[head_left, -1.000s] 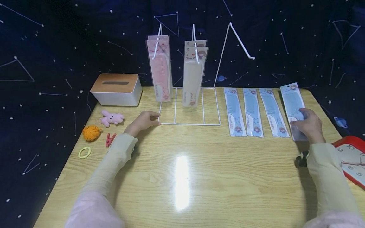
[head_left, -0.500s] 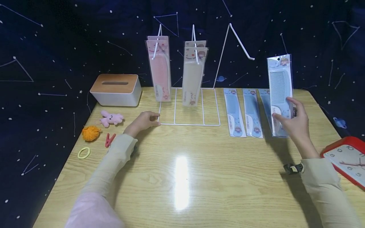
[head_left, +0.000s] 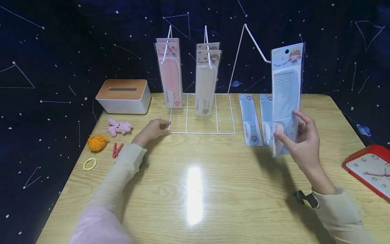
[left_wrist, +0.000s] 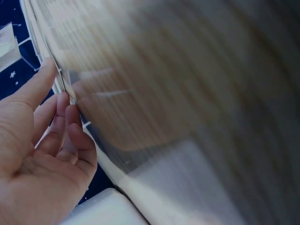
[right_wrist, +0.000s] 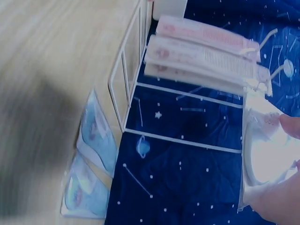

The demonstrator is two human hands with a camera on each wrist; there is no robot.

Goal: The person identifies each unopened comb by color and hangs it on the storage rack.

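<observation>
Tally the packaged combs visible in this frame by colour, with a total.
Pink combs: 2, hanging on the rack.
Cream combs: 2, hanging beside them.
Blue combs: 3, the held blue comb in the right hand, plus 2 flat blue combs on the table.
Total: 7 in view; the held one may hide more.
</observation>
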